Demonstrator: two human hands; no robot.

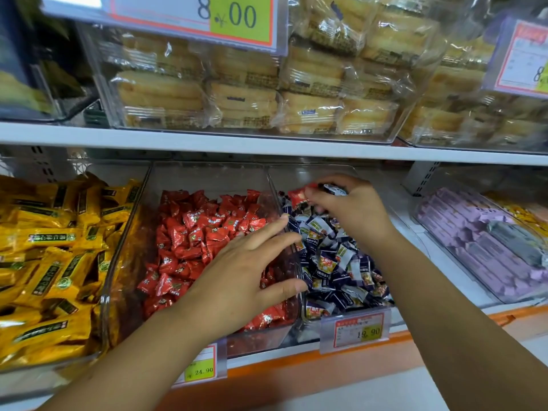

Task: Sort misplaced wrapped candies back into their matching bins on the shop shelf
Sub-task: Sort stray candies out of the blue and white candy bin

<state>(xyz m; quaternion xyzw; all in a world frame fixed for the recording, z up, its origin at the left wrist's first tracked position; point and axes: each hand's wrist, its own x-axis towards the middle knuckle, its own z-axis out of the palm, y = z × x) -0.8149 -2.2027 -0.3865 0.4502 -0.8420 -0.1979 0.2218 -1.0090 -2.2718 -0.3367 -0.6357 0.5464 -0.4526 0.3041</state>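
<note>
The shelf carries clear candy bins set side by side.

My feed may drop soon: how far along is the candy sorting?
Done: the red bin shows only red wrappers. In hand: the right hand pinches a stray red candy and a dark-wrapped one above the blue bin; the left hand, open, straddles the divider. Left: drop that red candy into its bin; buried strays cannot be ruled out.

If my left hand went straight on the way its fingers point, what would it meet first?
The left hand would likely meet the clear divider first, then the blue candies beyond; depth is unclear.
</note>
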